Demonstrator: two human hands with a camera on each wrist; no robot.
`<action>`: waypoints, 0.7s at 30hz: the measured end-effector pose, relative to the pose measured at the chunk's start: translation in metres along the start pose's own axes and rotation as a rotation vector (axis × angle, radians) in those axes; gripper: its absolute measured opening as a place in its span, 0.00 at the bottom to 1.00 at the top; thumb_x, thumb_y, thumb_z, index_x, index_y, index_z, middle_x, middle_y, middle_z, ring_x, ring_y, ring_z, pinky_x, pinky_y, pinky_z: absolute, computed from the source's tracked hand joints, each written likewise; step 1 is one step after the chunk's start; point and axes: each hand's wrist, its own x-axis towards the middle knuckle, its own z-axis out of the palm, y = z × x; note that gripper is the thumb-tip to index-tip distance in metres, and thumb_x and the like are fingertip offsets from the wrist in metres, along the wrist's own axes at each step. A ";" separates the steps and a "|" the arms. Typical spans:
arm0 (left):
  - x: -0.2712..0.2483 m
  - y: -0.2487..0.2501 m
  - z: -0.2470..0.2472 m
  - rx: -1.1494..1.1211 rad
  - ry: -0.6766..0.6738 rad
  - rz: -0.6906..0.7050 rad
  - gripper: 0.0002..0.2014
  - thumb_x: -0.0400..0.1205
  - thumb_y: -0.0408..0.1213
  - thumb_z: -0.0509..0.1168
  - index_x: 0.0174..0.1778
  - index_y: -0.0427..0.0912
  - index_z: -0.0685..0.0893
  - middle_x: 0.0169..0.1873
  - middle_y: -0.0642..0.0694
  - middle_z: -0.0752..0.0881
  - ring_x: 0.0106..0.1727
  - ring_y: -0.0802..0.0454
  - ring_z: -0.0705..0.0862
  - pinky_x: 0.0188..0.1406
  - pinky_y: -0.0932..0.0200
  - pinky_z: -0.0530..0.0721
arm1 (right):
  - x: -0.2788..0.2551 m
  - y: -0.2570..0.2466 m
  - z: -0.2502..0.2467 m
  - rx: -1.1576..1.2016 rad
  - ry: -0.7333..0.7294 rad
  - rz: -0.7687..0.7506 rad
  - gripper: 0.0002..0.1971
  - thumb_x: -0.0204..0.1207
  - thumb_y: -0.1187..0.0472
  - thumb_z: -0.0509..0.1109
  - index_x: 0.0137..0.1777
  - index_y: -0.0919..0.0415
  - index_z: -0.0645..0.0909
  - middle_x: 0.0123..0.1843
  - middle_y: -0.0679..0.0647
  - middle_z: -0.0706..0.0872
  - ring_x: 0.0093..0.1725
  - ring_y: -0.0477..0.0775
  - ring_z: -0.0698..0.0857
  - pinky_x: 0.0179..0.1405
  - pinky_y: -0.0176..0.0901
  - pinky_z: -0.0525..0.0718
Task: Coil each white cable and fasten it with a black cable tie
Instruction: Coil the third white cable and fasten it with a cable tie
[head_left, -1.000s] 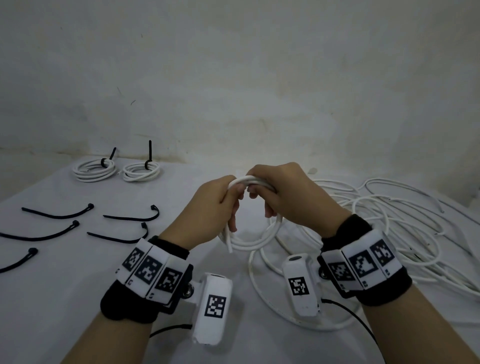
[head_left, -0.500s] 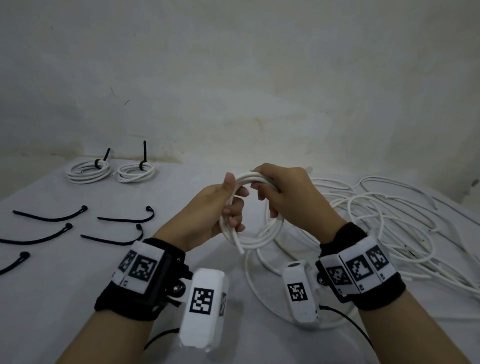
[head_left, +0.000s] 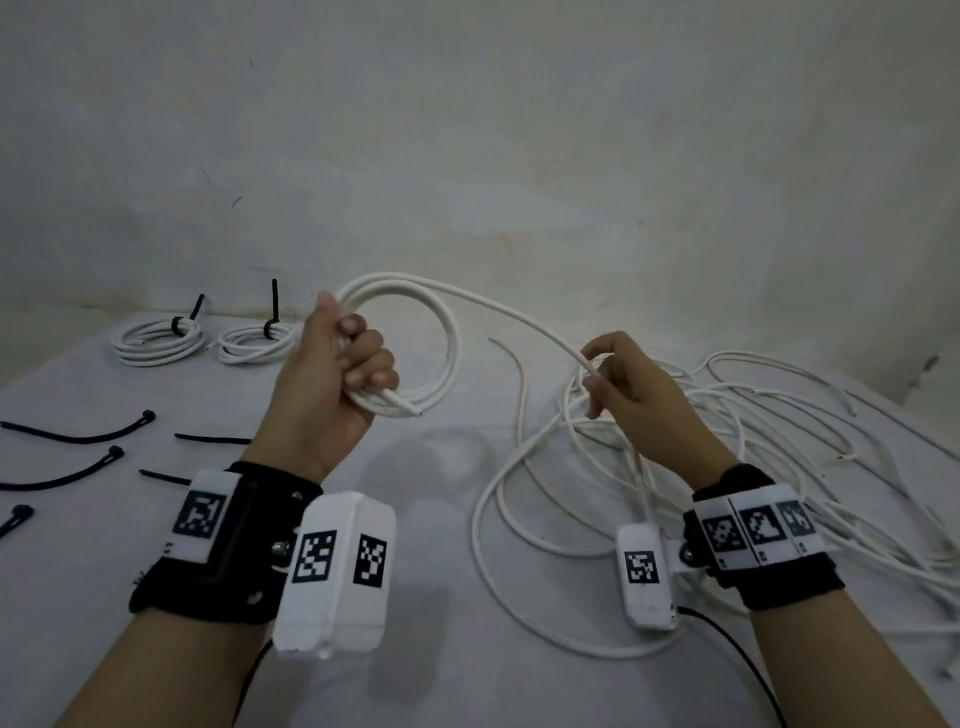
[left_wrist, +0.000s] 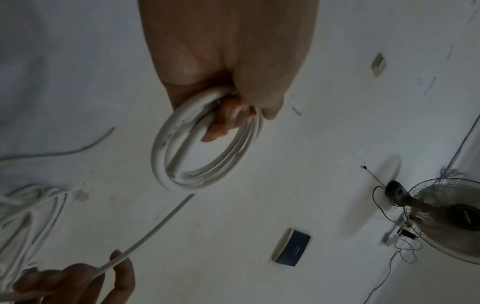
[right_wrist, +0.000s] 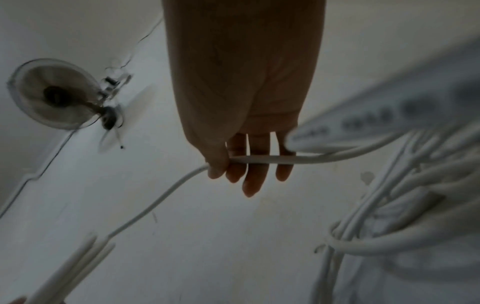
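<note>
Both hands hold one white cable (head_left: 498, 306): left (head_left: 332, 384) coil, right (head_left: 631, 395) strand

Dim, flat light throughout; wrist views darker, blurred and warped toward edges.

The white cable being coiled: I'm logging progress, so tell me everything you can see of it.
The white cable is round, smooth and plastic-looking. The left hand grips a coil of a few loops, held upright above the table, a cut end poking out below the fingers. One strand runs from the coil's top to the right hand, which pinches it; the rest trails down to the table. No tie on it.
</note>
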 end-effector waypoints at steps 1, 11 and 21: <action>0.001 0.000 -0.002 -0.014 0.014 0.013 0.21 0.87 0.54 0.48 0.31 0.47 0.66 0.14 0.55 0.61 0.14 0.61 0.60 0.15 0.70 0.67 | -0.001 0.002 -0.001 0.028 0.009 0.009 0.09 0.82 0.68 0.63 0.54 0.52 0.73 0.34 0.61 0.83 0.33 0.46 0.84 0.38 0.31 0.80; 0.004 -0.007 -0.007 -0.008 0.157 0.126 0.20 0.88 0.52 0.50 0.32 0.46 0.67 0.16 0.54 0.61 0.16 0.59 0.61 0.17 0.68 0.71 | -0.003 -0.023 0.014 -0.310 -0.255 -0.278 0.07 0.76 0.69 0.71 0.52 0.61 0.85 0.38 0.43 0.79 0.37 0.32 0.78 0.38 0.22 0.71; -0.001 -0.002 0.000 0.091 0.258 0.272 0.18 0.88 0.49 0.51 0.33 0.46 0.66 0.16 0.54 0.61 0.17 0.58 0.61 0.19 0.66 0.71 | -0.002 -0.063 0.010 -0.307 -0.126 -0.479 0.11 0.74 0.69 0.67 0.53 0.65 0.87 0.41 0.43 0.76 0.38 0.37 0.74 0.38 0.23 0.71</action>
